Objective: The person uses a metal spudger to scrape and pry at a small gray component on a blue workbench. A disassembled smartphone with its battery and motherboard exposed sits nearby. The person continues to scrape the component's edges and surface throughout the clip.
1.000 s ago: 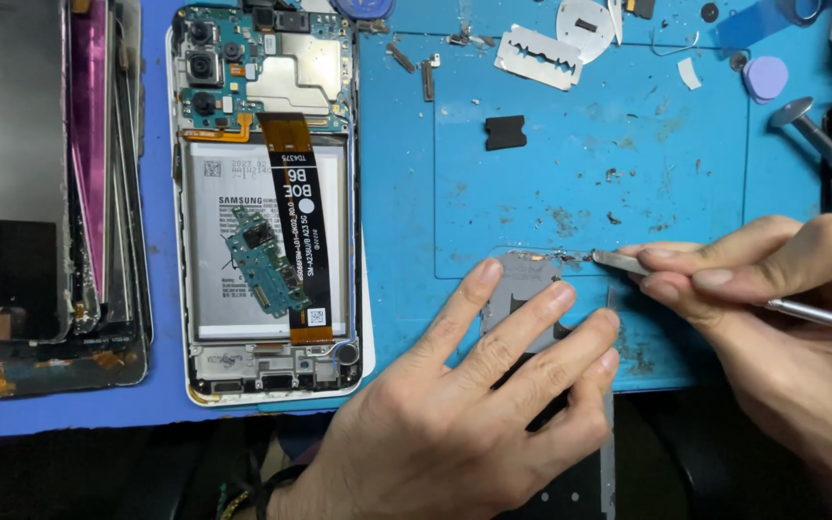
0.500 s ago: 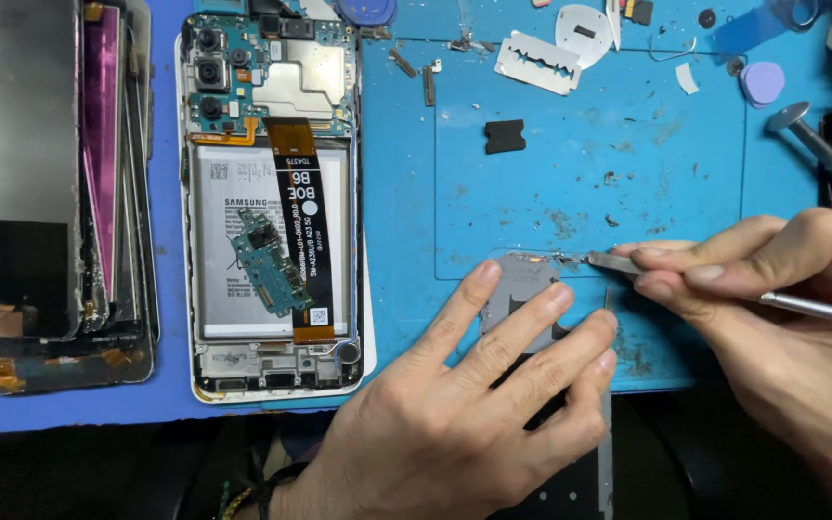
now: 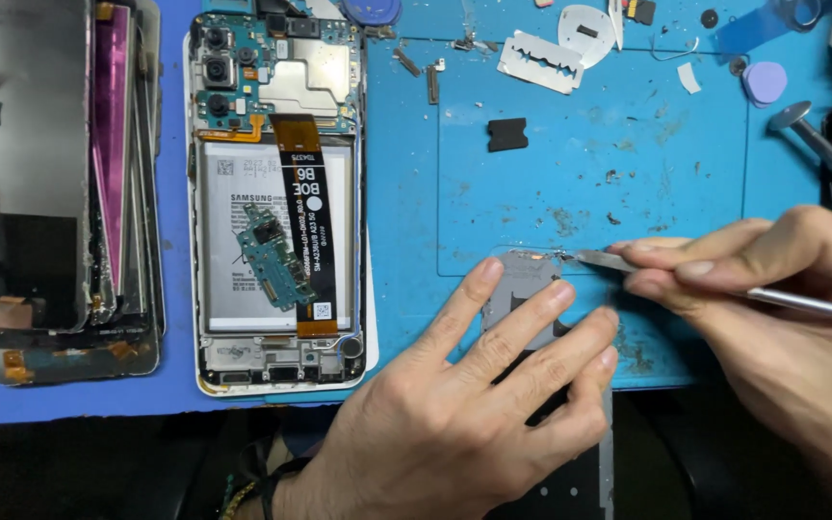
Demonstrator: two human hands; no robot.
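Grey metal plate (image 3: pixel 522 299) — near front edge of blue work mat (image 3: pixel 628 154), overhanging it. Left hand (image 3: pixel 474 404): fingers spread flat, pressing the plate down. Right hand (image 3: pixel 772 318): fingertips pinched on a thin metal tool (image 3: pixel 686 279), tip at the plate's top edge. Opened phone (image 3: pixel 276 193) just left; razor blade (image 3: pixel 541 62) well apart — bare mat between.

Pretty bright, even light from above; my hands throw soft shadows on the blue mat (image 3: pixel 628 164), everything's sharp.
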